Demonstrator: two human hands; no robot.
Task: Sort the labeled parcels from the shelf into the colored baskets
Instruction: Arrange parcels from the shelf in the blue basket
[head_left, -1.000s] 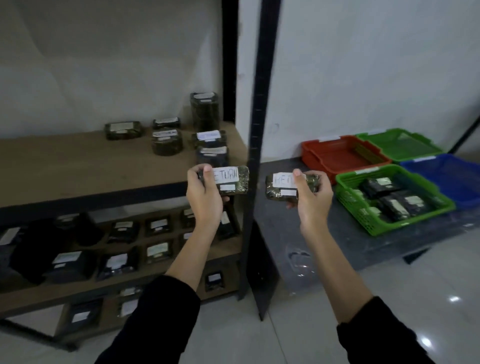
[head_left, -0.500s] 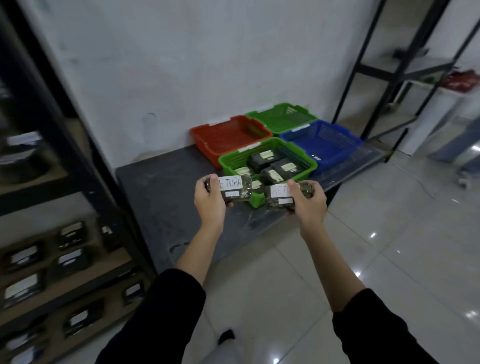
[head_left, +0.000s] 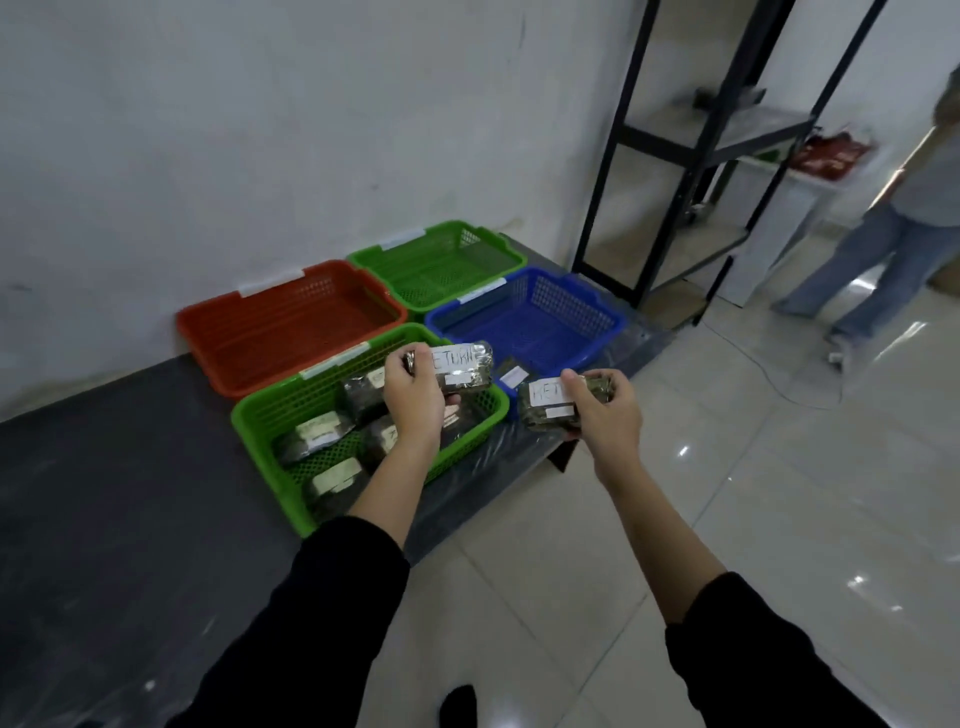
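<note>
Red basket (head_left: 291, 338) open above, near green basket (head_left: 260, 441) crowded with parcels (head_left: 317, 434), wall (head_left: 260, 130) behind

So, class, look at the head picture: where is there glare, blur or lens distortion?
Head view: dim, flat light; glare spots on the floor; the person at far right is motion-blurred; the rack post leans, a wide-angle effect; the label on the parcel in the left hand is legible.

Label (head_left: 548, 399) on right-hand parcel (head_left: 540, 420) half behind the thumb (head_left: 575, 387) (basket parcels (head_left: 314, 439) a blur)
</note>
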